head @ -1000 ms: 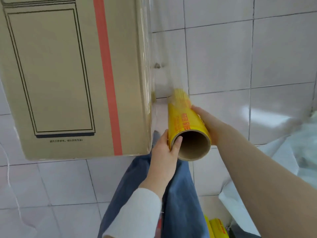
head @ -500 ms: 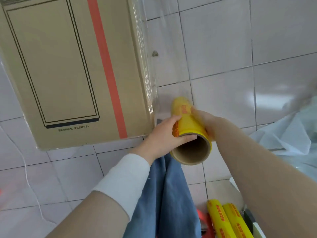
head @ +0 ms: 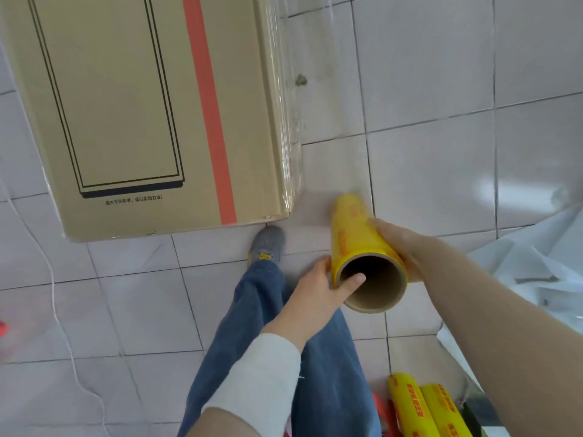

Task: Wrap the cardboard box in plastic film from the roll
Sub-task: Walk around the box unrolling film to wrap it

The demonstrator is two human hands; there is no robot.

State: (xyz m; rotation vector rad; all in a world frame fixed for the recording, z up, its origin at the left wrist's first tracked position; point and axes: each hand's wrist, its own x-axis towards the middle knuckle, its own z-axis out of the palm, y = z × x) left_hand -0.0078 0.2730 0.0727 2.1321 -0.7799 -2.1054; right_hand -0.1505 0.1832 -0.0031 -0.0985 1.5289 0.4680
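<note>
Yellow tubular roll point(head: 350, 228) | gripped by left hand point(head: 315, 293), right hand point(head: 402, 244) | flat-sided cardboard box point(head: 126, 105) near

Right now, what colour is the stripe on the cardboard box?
Orange-red stripe, clearest in the head view.

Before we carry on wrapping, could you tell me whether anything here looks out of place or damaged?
Nothing looks damaged. A white cord trails loose across the tiles left of the cardboard box, where feet could catch it; a small dark blotch marks a tile on its right.
</note>
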